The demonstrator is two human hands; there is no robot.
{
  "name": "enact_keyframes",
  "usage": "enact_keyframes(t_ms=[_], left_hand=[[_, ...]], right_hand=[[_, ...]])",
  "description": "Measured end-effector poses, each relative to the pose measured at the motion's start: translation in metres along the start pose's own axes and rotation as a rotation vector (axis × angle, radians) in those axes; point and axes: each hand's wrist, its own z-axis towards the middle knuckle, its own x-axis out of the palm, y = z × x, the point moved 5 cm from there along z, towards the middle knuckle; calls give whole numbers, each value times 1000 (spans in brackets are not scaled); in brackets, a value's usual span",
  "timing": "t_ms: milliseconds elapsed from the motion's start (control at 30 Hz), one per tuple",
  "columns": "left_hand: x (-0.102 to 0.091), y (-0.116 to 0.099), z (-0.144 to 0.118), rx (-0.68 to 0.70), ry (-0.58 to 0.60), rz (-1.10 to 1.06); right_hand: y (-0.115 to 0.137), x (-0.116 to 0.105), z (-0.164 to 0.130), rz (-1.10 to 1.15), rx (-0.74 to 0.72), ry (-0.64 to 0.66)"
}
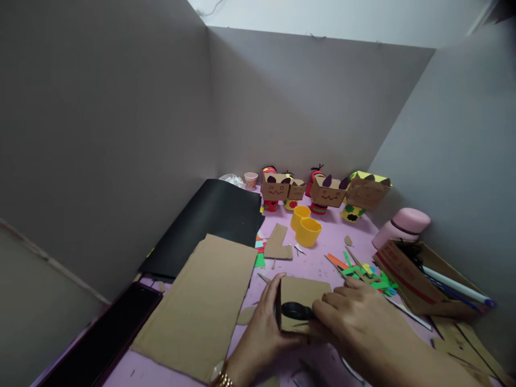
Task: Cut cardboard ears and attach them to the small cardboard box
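My left hand (264, 325), with a gold watch at the wrist, is wrapped round the left side of a small open cardboard box (306, 290). Over the box, my right hand (350, 312) is closed with its fingers curled. A black loop like a scissors handle (296, 310) sticks out to the left of its fingers and lies across the box. The rest of these scissors is mostly covered by the hand. Left of the box lies a flat cardboard sheet (197, 306), and an L-shaped cardboard piece (278, 244) lies behind it.
Several cardboard-faced figures (328, 192) stand along the back, behind two yellow rings (308, 232). Coloured paper scraps (379, 279) lie to the right, near a pink bottle (403, 226) and a cardboard box of pens (419, 290). Black sheets (217, 215) and a dark phone-like slab (108, 328) lie left.
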Motion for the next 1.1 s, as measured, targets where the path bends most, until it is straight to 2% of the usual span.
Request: enact_keyframes(t_ms=[133, 300, 467, 867, 1100], left_hand=[[1, -1, 0, -11, 4, -13], [2, -2, -1, -30, -5, -43], [2, -1, -1, 4, -6, -90], [3, -2, -2, -19, -21, -43], [2, -4, 0, 3, -13, -66]], right_hand=[[3, 2, 3, -10, -23, 30], [4, 2, 4, -12, -18, 2], [4, 3, 4, 0, -25, 6], [3, 4, 3, -8, -16, 12], [5, 4, 2, -18, -61, -5]])
